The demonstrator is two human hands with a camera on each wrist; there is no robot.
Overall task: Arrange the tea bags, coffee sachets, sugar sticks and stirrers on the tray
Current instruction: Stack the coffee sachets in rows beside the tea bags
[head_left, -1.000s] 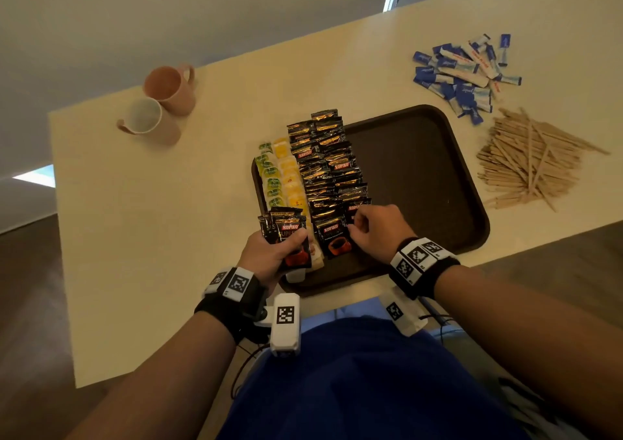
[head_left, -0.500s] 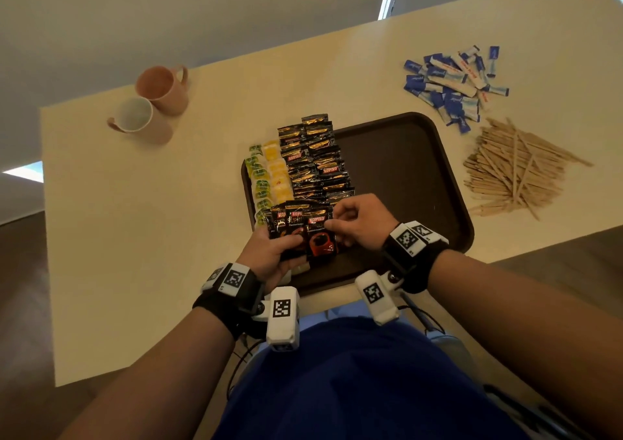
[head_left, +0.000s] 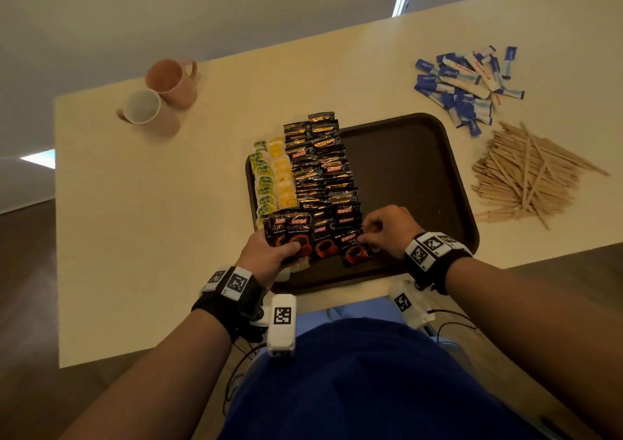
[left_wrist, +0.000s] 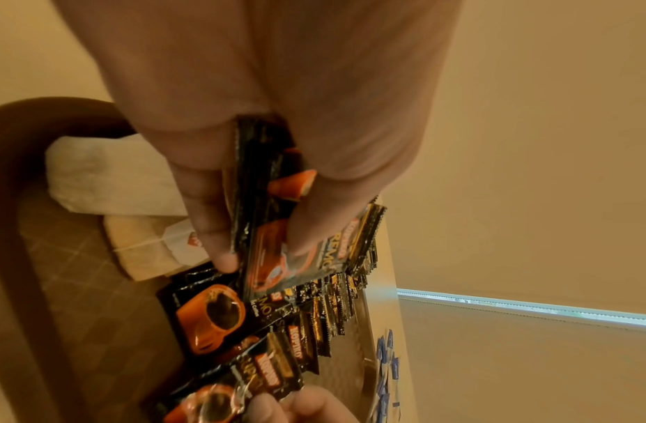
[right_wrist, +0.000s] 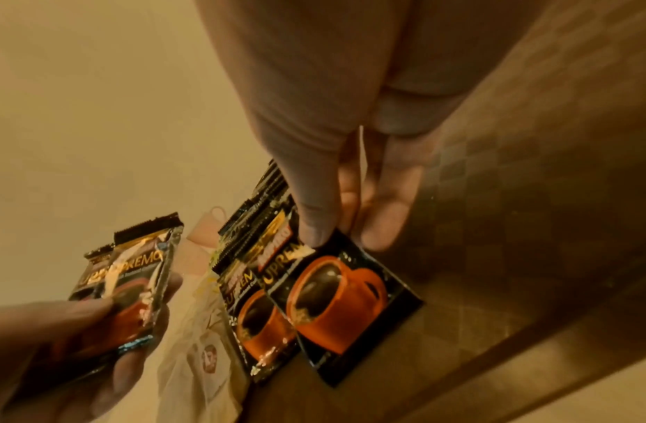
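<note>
Glossy black foil, orange cup print: right hand (head_left: 387,230) fingers (right_wrist: 315,226) pinch the top corner of one coffee sachet (right_wrist: 344,300), which lies flat on the tray (head_left: 421,176) at the near end of the right sachet column, slightly skewed against its neighbour. Left hand (head_left: 266,254) grips a small fanned stack of sachets (head_left: 291,230), thumb across the front, held just above the tray's 7 o'clock corner.

Judgement: step in hand is laying sachets one at a time to extend the shingled rows (head_left: 320,169). To do it well, square the pinched sachet's edge with the column before letting go, keep overlap equal to the rows above, and let go only when it lies flat; foil looks slippery, so a sideways drag may shift neighbours.

Tea bags (head_left: 271,176) occupy the tray's 9 o'clock edge. Sugar sticks (head_left: 465,85) at 1 o'clock and stirrers (head_left: 529,173) at 3 o'clock wait on the tabletop (head_left: 168,237). Two mugs (head_left: 161,98) stand at 10 o'clock.
</note>
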